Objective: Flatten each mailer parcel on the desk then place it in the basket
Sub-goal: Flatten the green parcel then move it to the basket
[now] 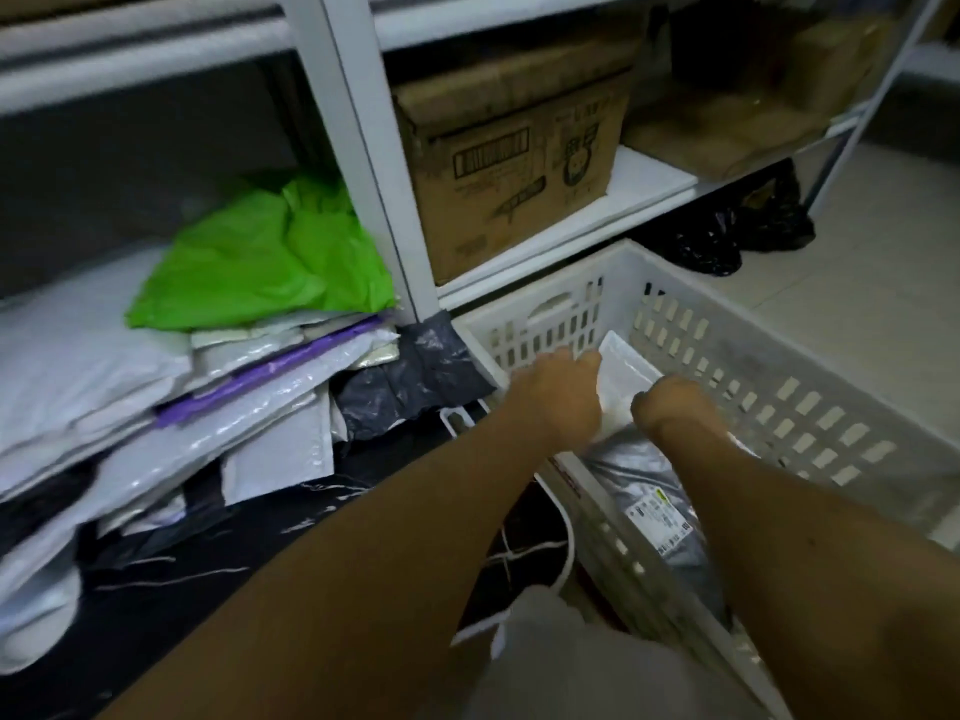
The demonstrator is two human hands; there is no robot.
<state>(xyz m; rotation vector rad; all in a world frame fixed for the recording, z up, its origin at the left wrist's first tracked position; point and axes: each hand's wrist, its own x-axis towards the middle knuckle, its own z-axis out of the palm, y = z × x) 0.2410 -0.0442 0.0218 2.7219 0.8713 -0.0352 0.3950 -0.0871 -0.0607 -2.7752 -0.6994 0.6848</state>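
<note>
both arms reach out over the white basket (810, 407). under the right arm, a grey mailer (649, 491) with a label lies in the basket. the left hand (558, 392) and the right hand (670, 405) are down inside it, each holding a side of a white mailer (626, 376) that sits between them. i cannot see how tight the fingers are. left of the hands, a pile of mailers (208, 407) lies on the dark tabletop (218, 563), with a green mailer (260, 257) on top. past the hands, a cardboard box (514, 163) sits on a white shelf (649, 184).
</note>
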